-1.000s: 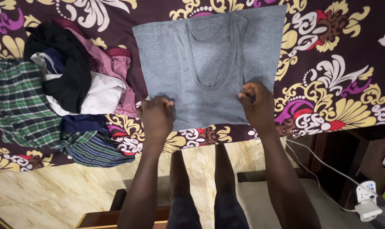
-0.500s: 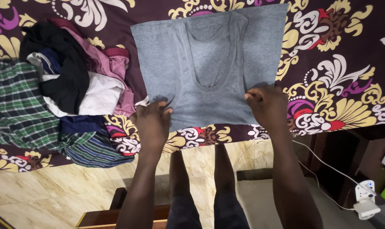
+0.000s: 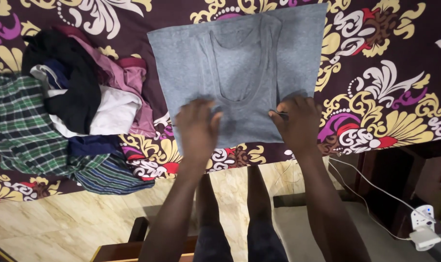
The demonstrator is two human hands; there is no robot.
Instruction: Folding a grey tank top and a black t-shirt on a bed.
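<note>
A bed [image 3: 385, 43] fills most of the scene, covered in a dark maroon spread printed with big yellow, white and purple flourishes. Below its near edge runs a pale marbled floor [image 3: 60, 218], where the person's two legs stand. At the left of the bed lies a loose heap of clothes [image 3: 79, 92]: a green checked piece, something black, something white, a pink garment and a striped one at the bottom, all tumbled together and just beside the grey tank top [image 3: 240, 63]. That tank top lies flat in the middle of the bed, folded so its straps and scooped neckline show on top, its lower edge close to the bed's near side. Off to the right, a dark wooden piece of furniture [image 3: 400, 174] stands by the bed, with a white cable [image 3: 361, 194] trailing down to a white plug adapter [image 3: 422, 228].

The left hand [image 3: 197, 127] rests palm down on the lower left part of the top, its fingers spread flat over the cloth. The right hand [image 3: 298, 121] sits at the lower right corner, fingers curled and pinching the fabric's edge there.
</note>
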